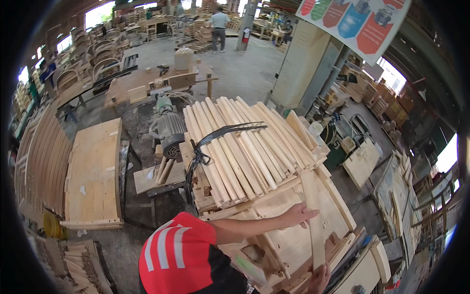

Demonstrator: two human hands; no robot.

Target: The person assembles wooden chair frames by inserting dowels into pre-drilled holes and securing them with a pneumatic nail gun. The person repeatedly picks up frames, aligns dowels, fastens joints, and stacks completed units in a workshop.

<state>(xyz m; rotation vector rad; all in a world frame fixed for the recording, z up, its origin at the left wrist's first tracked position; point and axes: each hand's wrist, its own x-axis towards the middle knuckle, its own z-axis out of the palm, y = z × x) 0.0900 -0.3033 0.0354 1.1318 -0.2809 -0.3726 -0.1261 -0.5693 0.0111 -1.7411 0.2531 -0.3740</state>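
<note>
A long flat wooden slat [314,240] slants over a wooden work surface [281,203], its far end close to the stacked rods. My left hand [297,215] is closed at the slat's left edge, about midway along, with the thumb lying over its face. At the near end, my right hand [320,280] grips the same slat, partly cut off by the lower edge. Beyond them lies a large pile of pale wooden rods [240,147], with a black strap [230,130] across the top. My left arm wears a red sleeve [178,250] with white stripes.
Left of the rods stands a grey electric motor [170,128]. Further left are a wooden panel [93,171] and stacked curved wood parts [41,161]. A pillar [306,68] rises beyond the pile. Far off, a person [219,28] stands on the concrete floor.
</note>
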